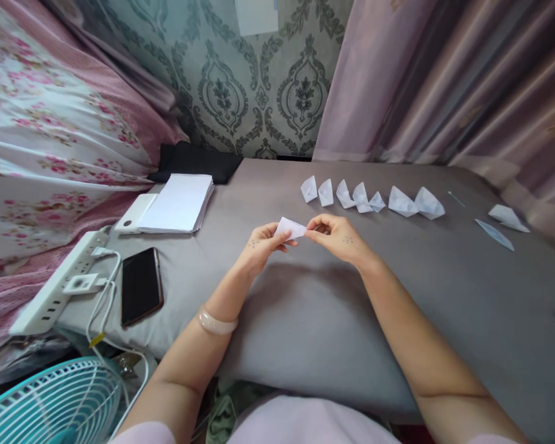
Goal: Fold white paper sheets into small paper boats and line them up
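A small folded piece of white paper is held up between both hands above the grey-covered surface. My left hand grips its left side, with the thumb lying on the front. My right hand pinches its right corner between thumb and fingertips. Beyond the hands, a row of folded paper boats stands on the cover, among them a larger boat and a small one at the left end. The folds on the held paper's far side are hidden.
At the left lie a stack of white paper, a black phone and a power strip with cables. A teal fan stands at lower left. Flat paper shapes and a folded paper piece lie far right.
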The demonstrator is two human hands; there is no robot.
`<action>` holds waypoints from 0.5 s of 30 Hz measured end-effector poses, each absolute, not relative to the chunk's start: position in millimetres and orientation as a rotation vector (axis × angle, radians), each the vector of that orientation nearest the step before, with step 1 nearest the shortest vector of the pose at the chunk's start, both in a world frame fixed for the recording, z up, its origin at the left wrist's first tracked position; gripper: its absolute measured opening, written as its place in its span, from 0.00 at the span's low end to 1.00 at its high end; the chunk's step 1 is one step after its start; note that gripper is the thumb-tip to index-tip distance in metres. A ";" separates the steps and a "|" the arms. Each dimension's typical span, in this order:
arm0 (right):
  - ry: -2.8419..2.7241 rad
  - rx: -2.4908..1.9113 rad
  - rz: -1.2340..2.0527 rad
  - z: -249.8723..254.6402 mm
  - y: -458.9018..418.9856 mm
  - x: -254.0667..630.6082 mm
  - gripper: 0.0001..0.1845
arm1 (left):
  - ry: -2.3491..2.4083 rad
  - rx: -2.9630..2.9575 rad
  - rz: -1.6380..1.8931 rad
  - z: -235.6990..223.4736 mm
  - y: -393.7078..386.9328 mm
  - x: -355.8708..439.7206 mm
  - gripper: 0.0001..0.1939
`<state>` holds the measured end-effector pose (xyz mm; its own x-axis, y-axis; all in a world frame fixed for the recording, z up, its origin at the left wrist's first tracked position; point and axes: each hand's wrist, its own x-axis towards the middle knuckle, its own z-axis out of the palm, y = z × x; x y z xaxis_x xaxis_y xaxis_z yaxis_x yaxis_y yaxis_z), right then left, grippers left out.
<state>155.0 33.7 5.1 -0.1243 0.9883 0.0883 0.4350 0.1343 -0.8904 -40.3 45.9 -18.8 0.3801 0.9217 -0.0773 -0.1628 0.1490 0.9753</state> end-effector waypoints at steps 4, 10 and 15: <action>-1.632 -1.435 1.035 8.8 31.9 155.0 0.11 | 0.860 1.184 0.911 -14.9 43.6 -38.7 0.18; -1.656 -1.493 1.012 4.0 32.8 156.0 0.12 | 0.839 1.207 0.891 -14.6 41.7 -36.9 0.20; -1.735 -1.495 0.953 0.1 33.7 154.2 0.11 | 0.844 1.196 0.890 -15.9 41.5 -36.0 0.20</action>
<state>154.2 33.7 0.1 -0.1398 0.9901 0.0151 0.5185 0.0862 -0.8507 -36.0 41.5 -15.9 0.4142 0.9072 -0.0733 -0.1215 0.1349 0.9834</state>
